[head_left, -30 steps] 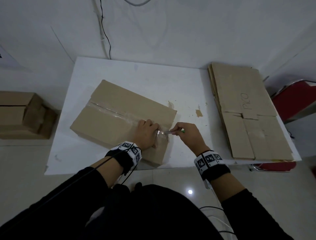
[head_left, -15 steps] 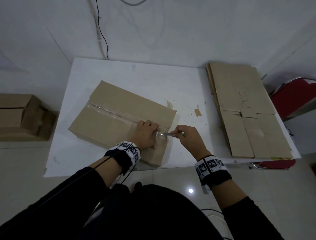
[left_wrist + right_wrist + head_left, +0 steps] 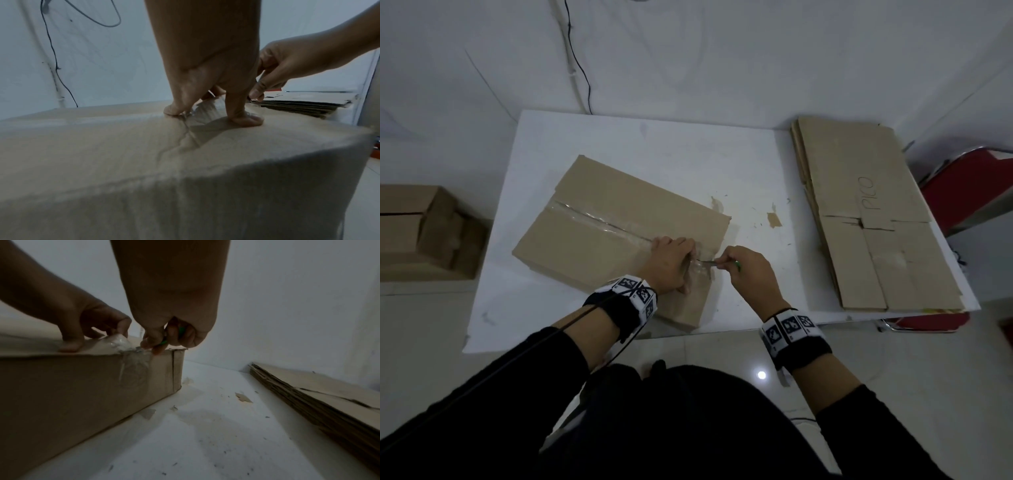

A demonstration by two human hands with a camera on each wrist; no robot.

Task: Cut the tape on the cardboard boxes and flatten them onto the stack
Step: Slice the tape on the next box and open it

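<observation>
A closed cardboard box [image 3: 619, 236] lies at an angle on the white table [image 3: 688, 154], with clear tape [image 3: 592, 219] along its top seam. My left hand [image 3: 674, 263] presses its fingertips [image 3: 246, 120] on the box top at the near right end, beside the wrinkled tape [image 3: 123, 342]. My right hand [image 3: 726, 263] grips a green-handled cutter [image 3: 736, 264]. The cutter's blade [image 3: 138, 349] sits at the tape on the box's top edge. The stack of flattened boxes [image 3: 876, 222] lies on the table's right side.
More cardboard boxes [image 3: 421, 233] sit on the floor at the left. A red chair [image 3: 969, 185] stands beyond the stack. Small cardboard scraps [image 3: 774, 219] litter the table between box and stack. A black cable [image 3: 578, 61] runs down the wall.
Almost nothing. Both hands stay at the box's near right end with the blade at the tape; only the head view has shifted slightly.
</observation>
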